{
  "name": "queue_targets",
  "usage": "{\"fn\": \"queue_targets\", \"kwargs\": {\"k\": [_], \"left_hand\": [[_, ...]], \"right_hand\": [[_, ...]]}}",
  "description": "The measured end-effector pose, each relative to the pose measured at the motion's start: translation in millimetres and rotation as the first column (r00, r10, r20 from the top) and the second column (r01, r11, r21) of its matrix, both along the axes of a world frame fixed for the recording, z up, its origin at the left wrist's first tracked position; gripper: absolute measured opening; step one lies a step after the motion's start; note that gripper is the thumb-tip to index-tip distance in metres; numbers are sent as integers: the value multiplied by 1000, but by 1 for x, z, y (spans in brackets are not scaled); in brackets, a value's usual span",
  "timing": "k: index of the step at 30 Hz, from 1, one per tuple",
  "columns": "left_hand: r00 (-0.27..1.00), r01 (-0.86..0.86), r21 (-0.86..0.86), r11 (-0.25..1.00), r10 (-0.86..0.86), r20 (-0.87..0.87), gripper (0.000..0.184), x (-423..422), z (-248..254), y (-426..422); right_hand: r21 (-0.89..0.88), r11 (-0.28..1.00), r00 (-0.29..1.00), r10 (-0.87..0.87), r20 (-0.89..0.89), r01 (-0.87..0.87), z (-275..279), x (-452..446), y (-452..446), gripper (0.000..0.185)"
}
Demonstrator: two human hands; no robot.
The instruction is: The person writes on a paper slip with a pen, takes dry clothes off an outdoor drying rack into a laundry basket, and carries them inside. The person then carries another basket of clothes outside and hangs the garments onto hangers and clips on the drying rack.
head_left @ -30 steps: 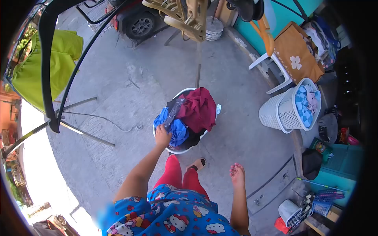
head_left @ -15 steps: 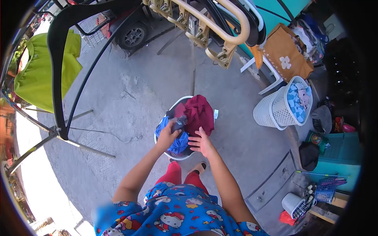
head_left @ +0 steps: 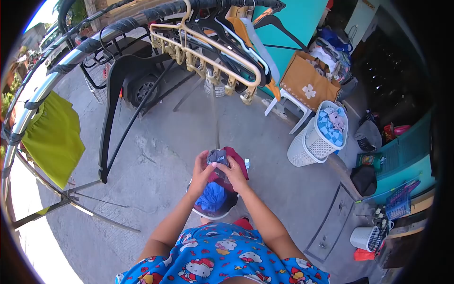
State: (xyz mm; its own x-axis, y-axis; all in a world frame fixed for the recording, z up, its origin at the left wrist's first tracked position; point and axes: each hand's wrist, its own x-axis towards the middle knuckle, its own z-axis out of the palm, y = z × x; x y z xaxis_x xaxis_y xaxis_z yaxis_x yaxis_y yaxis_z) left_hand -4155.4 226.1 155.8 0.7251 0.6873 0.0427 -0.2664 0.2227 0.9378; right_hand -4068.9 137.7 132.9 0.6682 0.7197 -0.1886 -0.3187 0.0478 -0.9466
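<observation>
Both my hands are raised over a laundry basket (head_left: pixel 218 217) on the ground in front of me. My left hand (head_left: pixel 202 171) and my right hand (head_left: pixel 235 174) grip a small bunched dark grey cloth (head_left: pixel 217 156) from either side, fingers closed on it. What kind of garment it is, I cannot make out. Below the hands a crumpled blue cloth (head_left: pixel 211 197) lies in the basket. Behind them, partly covered by the right hand, a maroon cloth (head_left: pixel 240 157) fills the far side.
Overhead runs a tape-wrapped rack bar (head_left: pixel 137 19) with a beige clip hanger (head_left: pixel 222 66), a black hanger (head_left: pixel 113 102) and several others. A lime-green garment (head_left: pixel 54 139) hangs at left. To the right stand white baskets (head_left: pixel 309 144) with clothes and a brown bag (head_left: pixel 307 78).
The grey cloth has come up out of the basket. My right hand, earlier spread and free, has closed on it beside my left. The view has tilted up, showing more of the rack.
</observation>
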Motion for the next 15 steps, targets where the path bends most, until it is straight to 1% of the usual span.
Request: {"fn": "queue_targets", "kwargs": {"k": [2, 3, 4, 5, 6, 7, 9, 10, 13, 14, 15], "left_hand": [[989, 148, -80, 986, -145, 40, 29, 14, 5, 16], [975, 219, -119, 968, -214, 58, 26, 20, 8, 21], [980, 198, -127, 972, -195, 34, 19, 23, 24, 20], [975, 221, -115, 968, -216, 59, 17, 24, 33, 17], [968, 245, -104, 964, -238, 80, 16, 24, 40, 14], [961, 267, -87, 960, -257, 104, 14, 26, 44, 13], [956, 289, -45, 956, -286, 63, 14, 30, 46, 9], [953, 300, -21, 954, -299, 41, 14, 32, 48, 8], [937, 349, -307, 886, -322, 135, 13, 35, 49, 12], [938, 345, -372, 862, -303, 167, 12, 35, 49, 12], [943, 331, -407, 851, -290, 162, 11, 35, 49, 12]], "right_hand": [[-4, 999, 992, -34, 121, 34, 15, 1, -2, 27], [-22, 998, 984, -45, 175, 50, 32, 4, -4, 25], [-44, 997, 973, -54, 222, 66, 47, 8, -7, 24], [-72, 994, 964, -61, 260, 82, 55, 11, -10, 22], [-12, 993, 886, -102, 453, 120, 55, 18, -8, 17], [23, 991, 885, -127, 448, 131, 57, 22, -9, 16], [96, 985, 884, -169, 436, 141, 65, 28, -13, 13], [112, 984, 874, -173, 455, 137, 60, 33, -14, 9], [277, 951, 973, -180, 142, 135, 62, 43, -22, 9], [265, 948, 972, -212, 102, 179, 61, 48, -25, 11], [275, 945, 981, -191, 17, 179, 59, 54, -29, 12]]}}
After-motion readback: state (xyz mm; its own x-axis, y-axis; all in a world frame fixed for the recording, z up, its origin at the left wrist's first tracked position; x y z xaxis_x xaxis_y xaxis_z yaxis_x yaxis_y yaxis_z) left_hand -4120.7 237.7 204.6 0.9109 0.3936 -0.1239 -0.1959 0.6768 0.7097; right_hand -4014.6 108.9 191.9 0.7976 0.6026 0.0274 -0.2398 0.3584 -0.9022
